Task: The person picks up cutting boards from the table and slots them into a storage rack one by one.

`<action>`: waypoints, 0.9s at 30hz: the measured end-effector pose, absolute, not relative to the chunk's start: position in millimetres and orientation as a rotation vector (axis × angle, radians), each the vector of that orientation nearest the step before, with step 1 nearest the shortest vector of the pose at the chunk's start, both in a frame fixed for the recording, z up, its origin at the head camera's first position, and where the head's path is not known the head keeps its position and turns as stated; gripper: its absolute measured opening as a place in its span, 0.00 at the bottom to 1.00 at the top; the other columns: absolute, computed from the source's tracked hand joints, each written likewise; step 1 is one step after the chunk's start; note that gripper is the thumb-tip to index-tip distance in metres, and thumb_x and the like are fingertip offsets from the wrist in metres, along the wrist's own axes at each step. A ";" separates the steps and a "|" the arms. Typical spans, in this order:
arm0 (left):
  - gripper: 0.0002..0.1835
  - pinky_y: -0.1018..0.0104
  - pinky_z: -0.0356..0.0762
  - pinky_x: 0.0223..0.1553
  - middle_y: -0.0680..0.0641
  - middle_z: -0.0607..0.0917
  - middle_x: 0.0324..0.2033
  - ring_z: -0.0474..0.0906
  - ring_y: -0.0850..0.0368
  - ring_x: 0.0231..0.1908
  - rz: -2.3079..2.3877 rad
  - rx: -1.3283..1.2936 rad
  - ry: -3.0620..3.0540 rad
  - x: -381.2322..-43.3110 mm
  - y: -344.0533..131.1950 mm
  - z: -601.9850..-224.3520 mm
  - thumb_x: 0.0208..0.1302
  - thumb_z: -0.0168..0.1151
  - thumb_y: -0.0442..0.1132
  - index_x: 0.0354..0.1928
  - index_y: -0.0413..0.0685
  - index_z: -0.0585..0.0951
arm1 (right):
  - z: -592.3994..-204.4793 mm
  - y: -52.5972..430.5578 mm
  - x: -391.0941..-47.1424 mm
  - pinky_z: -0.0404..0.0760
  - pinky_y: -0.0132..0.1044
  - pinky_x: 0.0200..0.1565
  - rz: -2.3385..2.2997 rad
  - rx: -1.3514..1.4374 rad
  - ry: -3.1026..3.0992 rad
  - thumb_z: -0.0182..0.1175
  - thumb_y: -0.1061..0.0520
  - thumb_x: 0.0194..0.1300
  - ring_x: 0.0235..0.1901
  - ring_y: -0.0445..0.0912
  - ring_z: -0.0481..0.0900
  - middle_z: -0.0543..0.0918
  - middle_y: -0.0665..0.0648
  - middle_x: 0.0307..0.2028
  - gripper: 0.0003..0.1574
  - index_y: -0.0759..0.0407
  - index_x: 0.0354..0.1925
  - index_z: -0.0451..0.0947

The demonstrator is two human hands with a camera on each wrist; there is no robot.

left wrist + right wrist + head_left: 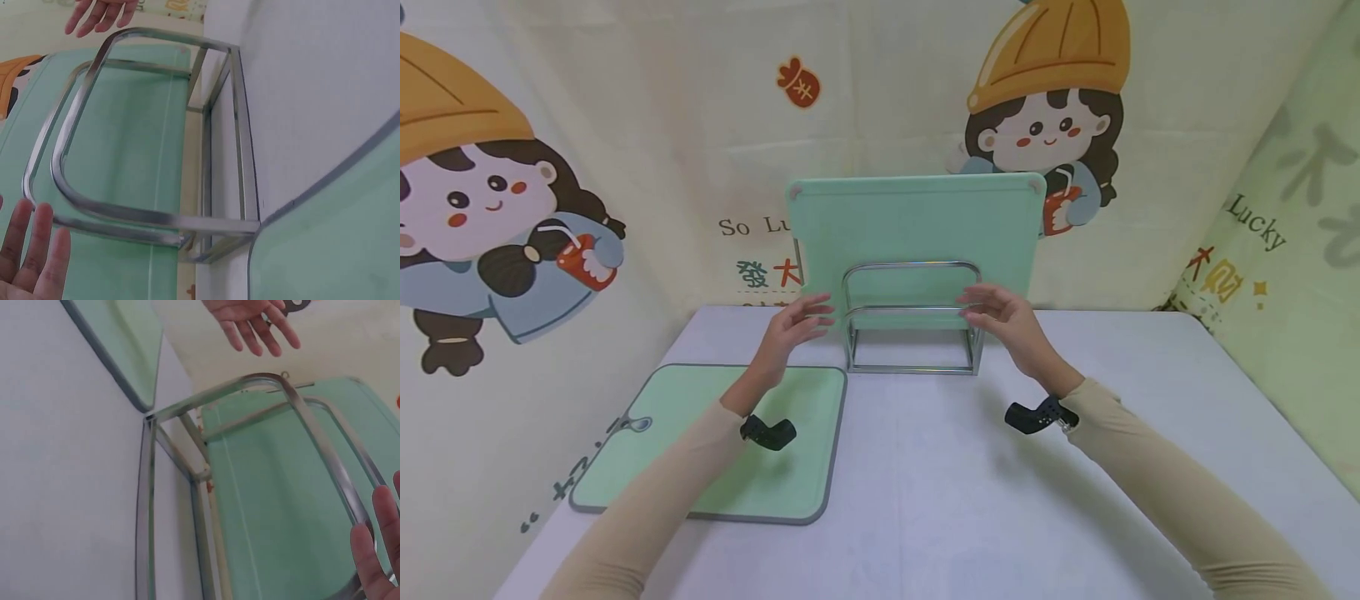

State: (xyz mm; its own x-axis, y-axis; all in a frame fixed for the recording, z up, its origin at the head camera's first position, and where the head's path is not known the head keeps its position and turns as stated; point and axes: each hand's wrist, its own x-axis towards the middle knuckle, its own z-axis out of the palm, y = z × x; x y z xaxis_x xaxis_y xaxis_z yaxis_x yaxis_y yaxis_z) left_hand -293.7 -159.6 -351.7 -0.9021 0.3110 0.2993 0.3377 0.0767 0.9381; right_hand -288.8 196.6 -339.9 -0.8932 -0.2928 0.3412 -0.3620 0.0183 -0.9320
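Observation:
A silver metal rack with rounded upright hoops stands toward the back of the table. A light green cutting board is upright behind its front hoop, its top well above the rack. To the left of the rack my left hand is raised with fingers extended, overlapping the board's lower left corner in the head view. On the other side, my right hand has its fingertips close by the hoop's right side. In the right wrist view, loosely straight fingers overlap the hoop. Neither hand grips anything.
A second green cutting board with a grey edge lies flat on the left of the white table, under my left forearm. Its far right corner is close to the rack's foot. A printed cloth hangs behind the table.

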 end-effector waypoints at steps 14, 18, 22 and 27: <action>0.24 0.65 0.75 0.57 0.32 0.72 0.58 0.77 0.55 0.54 -1.970 -0.692 -2.332 -292.2 -189.4 -361.8 0.72 0.46 0.41 0.65 0.38 0.65 | -352.4 162.2 -286.1 0.80 0.28 0.48 2.044 0.786 -2.240 0.61 0.66 0.60 0.45 0.42 0.81 0.78 0.67 0.53 0.26 0.65 0.57 0.70; 0.23 0.66 0.76 0.56 0.44 0.76 0.55 0.77 0.58 0.53 -1.969 -0.626 -2.354 -291.1 -198.4 -363.1 0.73 0.43 0.40 0.66 0.38 0.64 | -357.7 155.2 -288.0 0.80 0.29 0.48 2.051 0.796 -2.256 0.61 0.65 0.60 0.46 0.41 0.81 0.78 0.65 0.52 0.26 0.64 0.57 0.70; 0.23 0.61 0.75 0.58 0.52 0.77 0.52 0.77 0.59 0.52 -1.968 -0.564 -2.380 -288.0 -206.2 -360.2 0.73 0.41 0.38 0.66 0.37 0.63 | -361.7 148.0 -288.1 0.80 0.29 0.47 2.059 0.814 -2.271 0.61 0.64 0.61 0.45 0.39 0.81 0.77 0.68 0.53 0.28 0.66 0.59 0.69; 0.23 0.56 0.74 0.59 0.56 0.78 0.49 0.78 0.63 0.50 -1.966 -0.513 -2.393 -280.6 -213.2 -352.2 0.73 0.41 0.36 0.66 0.34 0.62 | -363.2 137.7 -286.8 0.79 0.29 0.47 2.096 0.818 -2.290 0.60 0.65 0.61 0.43 0.37 0.80 0.74 0.73 0.55 0.30 0.68 0.61 0.66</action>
State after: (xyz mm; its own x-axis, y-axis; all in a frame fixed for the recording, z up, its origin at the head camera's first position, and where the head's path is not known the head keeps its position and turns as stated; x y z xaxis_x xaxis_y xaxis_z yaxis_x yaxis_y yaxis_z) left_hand -280.6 -213.2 -352.2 -0.9466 0.2477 0.2066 0.2507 0.1622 0.9544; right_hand -286.8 137.7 -363.2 -0.8680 -0.4081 0.2830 -0.3180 0.0189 -0.9479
